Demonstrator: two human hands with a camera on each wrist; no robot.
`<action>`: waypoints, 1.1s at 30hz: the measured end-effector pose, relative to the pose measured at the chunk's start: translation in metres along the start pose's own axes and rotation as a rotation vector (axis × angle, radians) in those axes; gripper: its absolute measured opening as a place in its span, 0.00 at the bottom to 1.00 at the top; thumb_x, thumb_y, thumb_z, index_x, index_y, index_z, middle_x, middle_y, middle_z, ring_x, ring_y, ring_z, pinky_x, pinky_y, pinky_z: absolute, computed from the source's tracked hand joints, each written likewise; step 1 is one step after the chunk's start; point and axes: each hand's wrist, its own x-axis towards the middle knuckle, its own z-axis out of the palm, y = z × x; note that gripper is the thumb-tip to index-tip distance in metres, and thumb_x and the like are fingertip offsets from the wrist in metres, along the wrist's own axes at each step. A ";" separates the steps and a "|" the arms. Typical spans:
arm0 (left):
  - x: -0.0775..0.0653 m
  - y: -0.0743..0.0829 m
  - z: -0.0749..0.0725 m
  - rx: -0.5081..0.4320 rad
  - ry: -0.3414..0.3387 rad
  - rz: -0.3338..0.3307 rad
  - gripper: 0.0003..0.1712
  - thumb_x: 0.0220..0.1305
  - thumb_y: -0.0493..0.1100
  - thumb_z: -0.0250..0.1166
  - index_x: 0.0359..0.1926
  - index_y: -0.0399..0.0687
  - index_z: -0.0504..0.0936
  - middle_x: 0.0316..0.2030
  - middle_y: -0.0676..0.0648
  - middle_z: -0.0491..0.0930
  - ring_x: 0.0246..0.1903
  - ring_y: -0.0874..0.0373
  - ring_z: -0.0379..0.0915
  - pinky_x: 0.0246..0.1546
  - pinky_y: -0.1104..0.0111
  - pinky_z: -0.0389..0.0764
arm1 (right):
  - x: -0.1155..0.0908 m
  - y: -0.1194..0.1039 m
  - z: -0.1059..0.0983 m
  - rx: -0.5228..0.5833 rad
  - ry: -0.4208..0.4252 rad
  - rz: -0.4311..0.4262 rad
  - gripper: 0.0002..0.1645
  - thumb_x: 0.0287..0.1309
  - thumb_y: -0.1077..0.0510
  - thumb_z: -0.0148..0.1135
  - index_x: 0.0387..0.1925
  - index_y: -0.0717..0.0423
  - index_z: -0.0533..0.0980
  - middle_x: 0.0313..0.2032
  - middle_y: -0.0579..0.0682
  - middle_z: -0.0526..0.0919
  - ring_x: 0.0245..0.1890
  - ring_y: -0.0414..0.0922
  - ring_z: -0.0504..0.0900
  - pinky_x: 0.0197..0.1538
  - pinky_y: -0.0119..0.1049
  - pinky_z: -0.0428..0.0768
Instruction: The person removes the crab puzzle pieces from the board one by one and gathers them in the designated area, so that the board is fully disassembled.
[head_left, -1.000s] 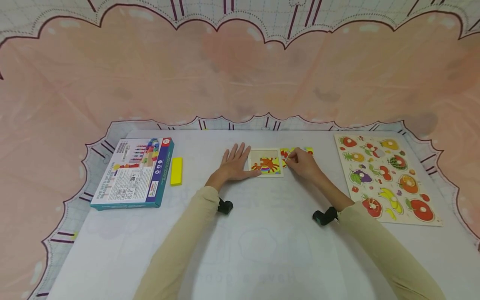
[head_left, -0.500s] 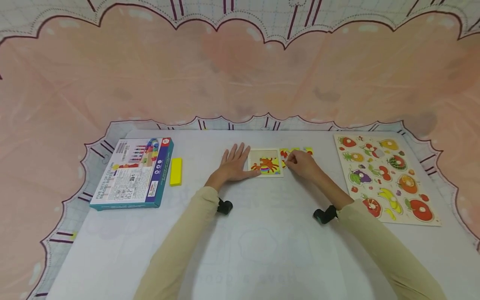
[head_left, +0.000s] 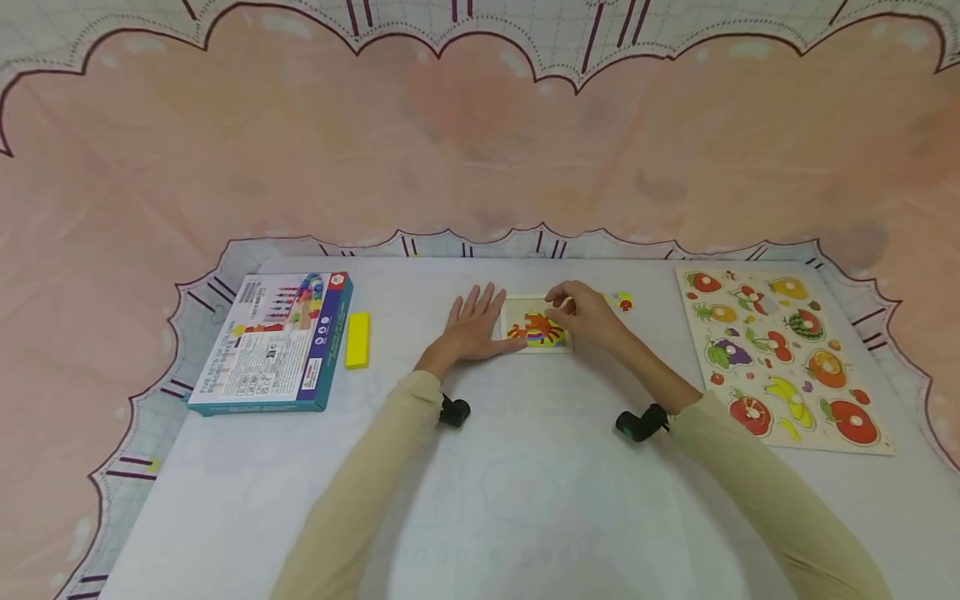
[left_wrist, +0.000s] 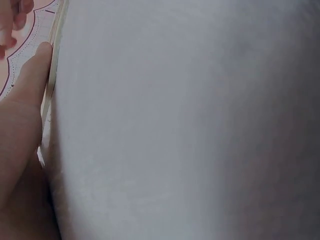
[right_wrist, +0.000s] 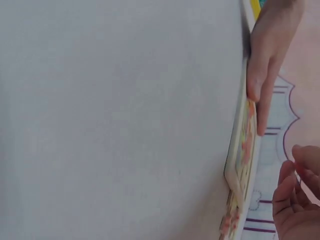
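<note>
My left hand (head_left: 471, 330) lies spread on the table, its thumb reaching over the near left corner of a small wooden puzzle tray (head_left: 535, 351). An orange animal picture (head_left: 541, 327) with a rainbow patch fills the tray's lower part; bare wood shows above it. My right hand (head_left: 592, 315) is raised over the tray's right edge, thumb and index finger curved towards each other. In the right wrist view, curled fingers (right_wrist: 286, 197) face the thumb; I cannot tell whether a piece is between them. Colourful puzzle pieces (head_left: 621, 301) lie behind the right hand, partly hidden by it.
A yellow block (head_left: 357, 341) lies left of my left hand, beside a flat printed box (head_left: 273, 342). To the right, a large fruit puzzle board (head_left: 757, 383) lies partly under my right forearm. A white sheet with a scalloped border covers the table.
My right hand has left the puzzle pieces beside the tray and moved left and up over the tray's right edge. The left hand stays in place. The head view has shifted slightly.
</note>
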 end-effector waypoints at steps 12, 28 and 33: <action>-0.005 0.001 -0.005 0.009 -0.011 -0.009 0.59 0.61 0.75 0.52 0.77 0.55 0.32 0.78 0.48 0.26 0.77 0.50 0.17 0.75 0.50 0.26 | 0.014 0.008 0.016 0.008 -0.104 0.022 0.24 0.63 0.56 0.63 0.58 0.60 0.72 0.54 0.59 0.74 0.46 0.51 0.75 0.50 0.38 0.79; -0.005 0.004 -0.005 0.012 0.002 0.000 0.59 0.60 0.75 0.52 0.78 0.55 0.33 0.78 0.48 0.27 0.77 0.50 0.18 0.75 0.50 0.27 | 0.016 0.011 0.019 0.004 -0.056 -0.002 0.25 0.63 0.56 0.63 0.59 0.60 0.70 0.51 0.58 0.77 0.39 0.48 0.74 0.40 0.31 0.74; -0.001 0.002 -0.002 0.008 -0.005 -0.008 0.59 0.60 0.75 0.52 0.78 0.55 0.33 0.78 0.48 0.27 0.77 0.49 0.18 0.75 0.49 0.26 | 0.017 0.013 0.024 0.032 -0.079 0.028 0.28 0.62 0.55 0.63 0.60 0.60 0.67 0.49 0.56 0.75 0.36 0.46 0.72 0.36 0.28 0.72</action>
